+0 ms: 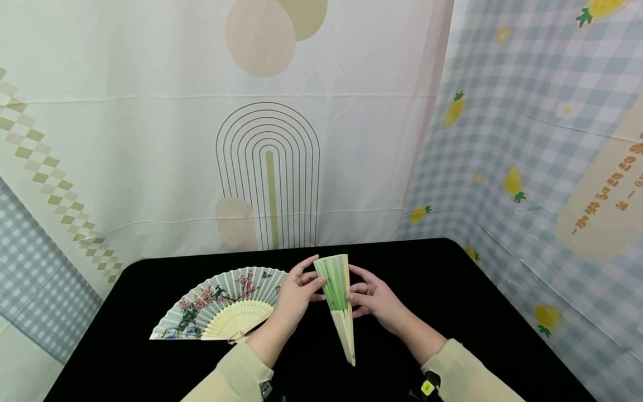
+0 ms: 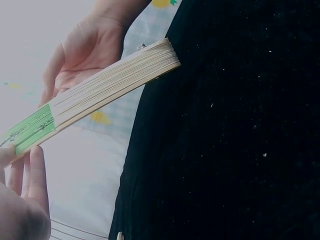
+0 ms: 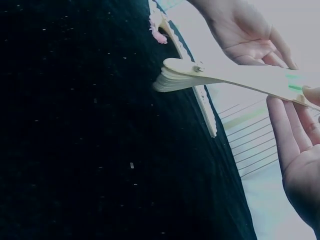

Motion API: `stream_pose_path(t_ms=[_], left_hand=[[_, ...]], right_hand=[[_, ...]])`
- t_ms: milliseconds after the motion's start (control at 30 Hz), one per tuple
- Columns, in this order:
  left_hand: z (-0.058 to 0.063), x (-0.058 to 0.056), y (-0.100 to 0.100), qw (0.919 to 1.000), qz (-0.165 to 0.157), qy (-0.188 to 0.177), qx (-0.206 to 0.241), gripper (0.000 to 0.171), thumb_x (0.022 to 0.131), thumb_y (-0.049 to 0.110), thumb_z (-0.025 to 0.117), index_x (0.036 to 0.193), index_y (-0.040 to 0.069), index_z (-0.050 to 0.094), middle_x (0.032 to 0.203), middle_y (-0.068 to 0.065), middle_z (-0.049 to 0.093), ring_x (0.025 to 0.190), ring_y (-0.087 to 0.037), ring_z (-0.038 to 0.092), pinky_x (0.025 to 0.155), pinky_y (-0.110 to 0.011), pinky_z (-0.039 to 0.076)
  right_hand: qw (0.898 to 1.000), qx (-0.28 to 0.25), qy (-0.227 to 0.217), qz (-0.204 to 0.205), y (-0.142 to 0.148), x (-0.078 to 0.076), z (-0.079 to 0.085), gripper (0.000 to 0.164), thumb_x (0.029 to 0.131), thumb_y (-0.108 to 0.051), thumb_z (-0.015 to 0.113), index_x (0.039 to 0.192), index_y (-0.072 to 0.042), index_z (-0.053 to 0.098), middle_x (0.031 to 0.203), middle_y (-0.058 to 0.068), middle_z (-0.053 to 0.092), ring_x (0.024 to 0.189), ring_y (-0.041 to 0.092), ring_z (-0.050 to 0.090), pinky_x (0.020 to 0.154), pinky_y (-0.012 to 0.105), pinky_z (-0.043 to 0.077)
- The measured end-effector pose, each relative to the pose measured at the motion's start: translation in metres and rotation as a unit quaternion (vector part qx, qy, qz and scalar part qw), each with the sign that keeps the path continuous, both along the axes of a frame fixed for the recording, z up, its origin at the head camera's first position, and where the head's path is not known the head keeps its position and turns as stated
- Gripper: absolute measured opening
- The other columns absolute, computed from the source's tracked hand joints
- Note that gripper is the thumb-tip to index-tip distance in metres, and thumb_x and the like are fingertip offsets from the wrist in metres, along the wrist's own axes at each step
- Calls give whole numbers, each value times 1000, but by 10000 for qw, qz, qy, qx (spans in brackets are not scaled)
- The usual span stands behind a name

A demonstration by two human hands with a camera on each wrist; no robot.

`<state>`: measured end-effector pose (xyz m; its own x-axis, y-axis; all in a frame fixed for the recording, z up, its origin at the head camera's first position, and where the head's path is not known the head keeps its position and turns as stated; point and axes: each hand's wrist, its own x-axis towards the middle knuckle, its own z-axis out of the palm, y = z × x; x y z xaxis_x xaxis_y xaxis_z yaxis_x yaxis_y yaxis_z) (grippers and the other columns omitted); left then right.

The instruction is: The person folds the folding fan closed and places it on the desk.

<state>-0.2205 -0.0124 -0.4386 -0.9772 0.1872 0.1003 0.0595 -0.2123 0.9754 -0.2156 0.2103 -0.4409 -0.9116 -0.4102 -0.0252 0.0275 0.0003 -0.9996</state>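
A green folding fan, mostly folded with pale bamboo ribs, is held up above the table between both hands. My left hand pinches its left edge at the green leaf, thumb in front and fingers behind. My right hand pinches the opposite edge with thumb and fingers. The bare rib end points down toward me; in the right wrist view a metal pivot pin shows near the rounded end of the folding fan. In the left wrist view the ribs of the folding fan lie stacked closely together.
A second folding fan, spread wide with pink blossoms and pale ribs, lies on the left of the black-covered table. A pink tassel hangs at its base. Printed cloths hang behind the table and along its sides.
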Motion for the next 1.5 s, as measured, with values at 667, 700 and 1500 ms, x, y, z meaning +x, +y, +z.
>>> stream_pose_path(t_ms=[667,700,1500], left_hand=[[-2,-1,-1,9996,216,124,113,55,94,5,68,146,11,49,108,-14,70,85,-16,69,70,-34,61],[-2,0,0,9996,220,113,123,55,94,5,68,146,11,49,108,-14,70,85,-16,69,70,-34,61],[1,-2,-1,9995,304,-117,-41,56,95,7,67,147,14,49,115,-18,68,89,-18,69,74,-36,61]], right_hand=[[9997,-34,-143,176,0,11,-10,75,95,-9,67,157,-8,25,109,15,69,89,26,71,71,42,62],[9997,-49,-137,182,0,11,-10,75,95,-9,67,157,-8,25,109,15,69,88,26,71,71,41,62],[9988,445,209,50,-8,12,-10,70,94,-11,69,155,-16,33,111,17,61,89,25,68,68,42,61]])
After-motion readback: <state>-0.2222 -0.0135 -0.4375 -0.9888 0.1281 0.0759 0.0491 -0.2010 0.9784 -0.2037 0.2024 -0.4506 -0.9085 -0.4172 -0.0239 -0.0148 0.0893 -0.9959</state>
